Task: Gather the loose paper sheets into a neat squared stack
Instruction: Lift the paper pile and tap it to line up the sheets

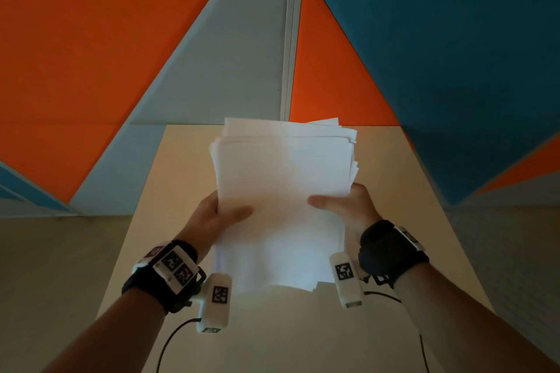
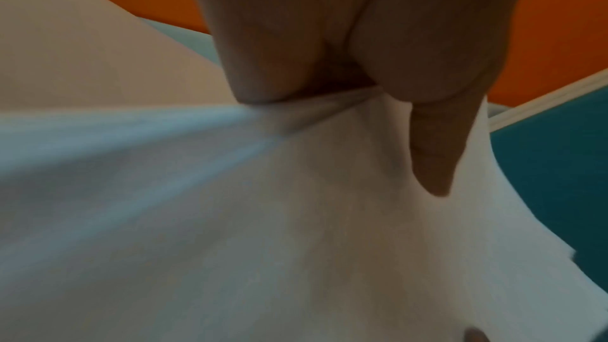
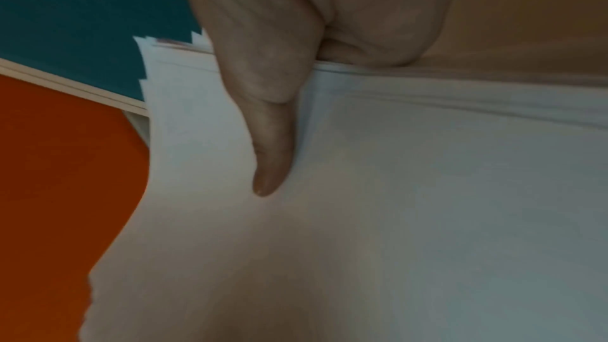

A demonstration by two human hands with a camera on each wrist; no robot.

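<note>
A thick bundle of white paper sheets (image 1: 281, 191) is held up above the beige table (image 1: 409, 221), in front of me. Its far edges are uneven, with several corners sticking out at the top right. My left hand (image 1: 218, 215) grips the bundle's left edge, thumb on top and fingers hidden beneath. My right hand (image 1: 345, 206) grips the right edge the same way. The left wrist view shows the left hand (image 2: 427, 139) with its thumb pressed on the paper sheets (image 2: 263, 230). In the right wrist view the right hand (image 3: 273, 155) lays its thumb on the paper sheets (image 3: 394, 204), whose staggered corners show.
The table's far edge (image 1: 194, 126) meets wall panels in orange (image 1: 91, 39), grey and blue (image 1: 454, 39). Cables (image 1: 169, 342) run from the wrist cameras down toward me. Pale floor lies left and right of the table.
</note>
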